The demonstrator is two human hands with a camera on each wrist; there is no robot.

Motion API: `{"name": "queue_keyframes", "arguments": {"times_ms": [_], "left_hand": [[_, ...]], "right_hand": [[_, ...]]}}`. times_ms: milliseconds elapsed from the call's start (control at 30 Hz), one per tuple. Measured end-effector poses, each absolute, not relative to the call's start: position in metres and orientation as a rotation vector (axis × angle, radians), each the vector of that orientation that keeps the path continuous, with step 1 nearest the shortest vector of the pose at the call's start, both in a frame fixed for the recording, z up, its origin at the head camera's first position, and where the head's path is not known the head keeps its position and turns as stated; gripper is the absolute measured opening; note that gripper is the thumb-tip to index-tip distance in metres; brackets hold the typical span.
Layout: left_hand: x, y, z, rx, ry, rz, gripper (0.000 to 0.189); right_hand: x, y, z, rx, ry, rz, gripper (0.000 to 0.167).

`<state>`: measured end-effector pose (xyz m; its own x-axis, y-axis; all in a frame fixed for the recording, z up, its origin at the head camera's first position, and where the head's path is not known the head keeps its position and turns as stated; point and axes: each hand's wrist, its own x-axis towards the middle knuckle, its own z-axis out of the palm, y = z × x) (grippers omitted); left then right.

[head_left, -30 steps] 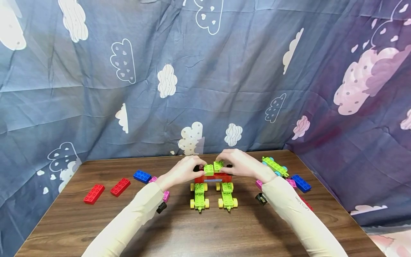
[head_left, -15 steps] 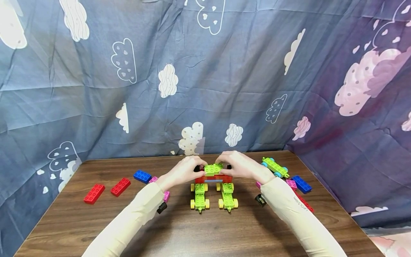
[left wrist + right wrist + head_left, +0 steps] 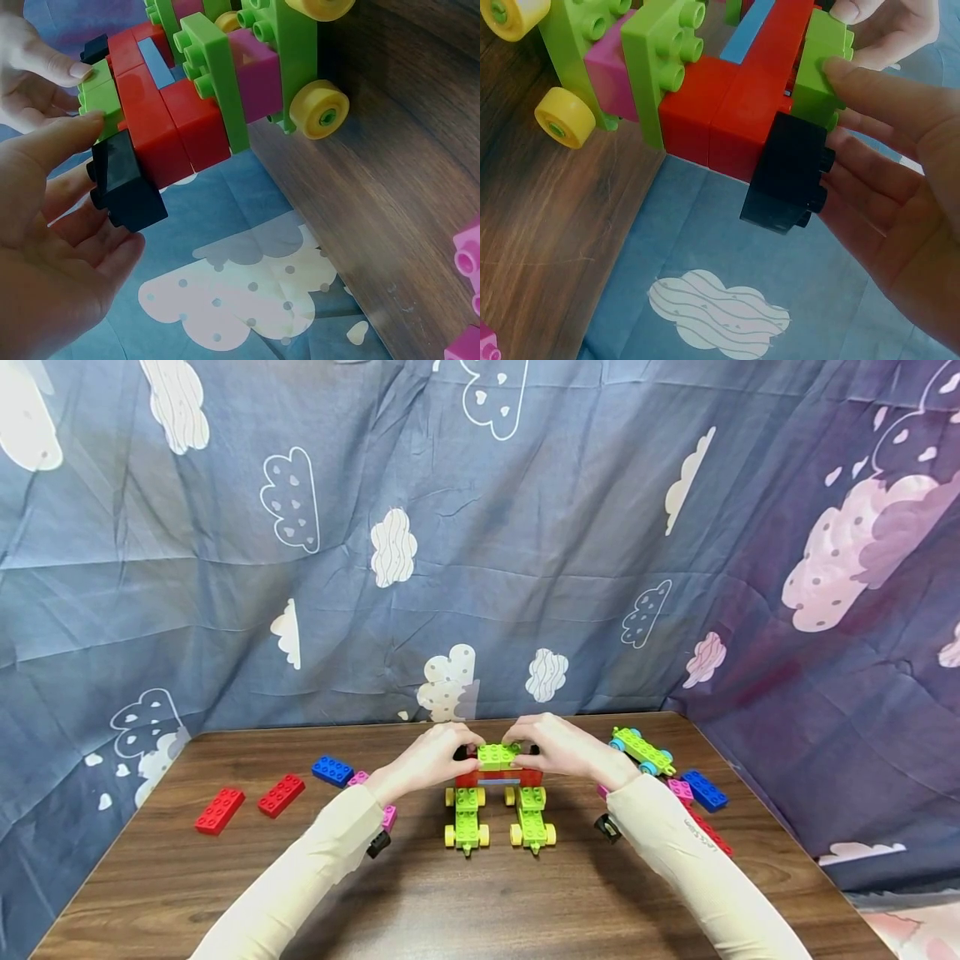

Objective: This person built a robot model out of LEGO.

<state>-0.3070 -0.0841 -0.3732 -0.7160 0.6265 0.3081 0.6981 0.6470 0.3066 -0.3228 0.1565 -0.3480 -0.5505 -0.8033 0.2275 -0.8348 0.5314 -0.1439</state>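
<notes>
Two lime green bricks (image 3: pixel 492 757) sit end to end on top of a structure of red bricks (image 3: pixel 154 124). My left hand (image 3: pixel 429 758) pinches the left green brick, its thumb against the near side. The right green brick (image 3: pixel 815 88) is pinched by my right hand (image 3: pixel 566 748) in the same way. In the right wrist view a thin gap shows between green and red. A black brick (image 3: pixel 784 172) caps each end of the red top, close to my fingers. Below, two lime wheeled bases (image 3: pixel 467 831) with yellow wheels carry everything.
Two red bricks (image 3: pixel 220 812), a blue brick (image 3: pixel 332 771) and pink bricks lie left on the wooden table (image 3: pixel 465 910). To the right are a lime wheeled base (image 3: pixel 643 750) with blue wheels, another blue brick (image 3: pixel 705 788) and more pieces. A cloth backdrop (image 3: pixel 480 568) hangs behind.
The right green brick has come down and left, closing the space between it and the left one. Both hands keep their pinch and have barely moved.
</notes>
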Motion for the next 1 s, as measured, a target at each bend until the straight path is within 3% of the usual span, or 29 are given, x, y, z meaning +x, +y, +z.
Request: {"name": "queue_keyframes", "arguments": {"times_ms": [1000], "left_hand": [[-0.3080, -0.0820, -0.3745, -1.091, -2.668, -0.566, 0.016]], "right_hand": [[-0.3196, 0.1528, -0.3510, 1.311, -2.675, 0.332, 0.025]]}}
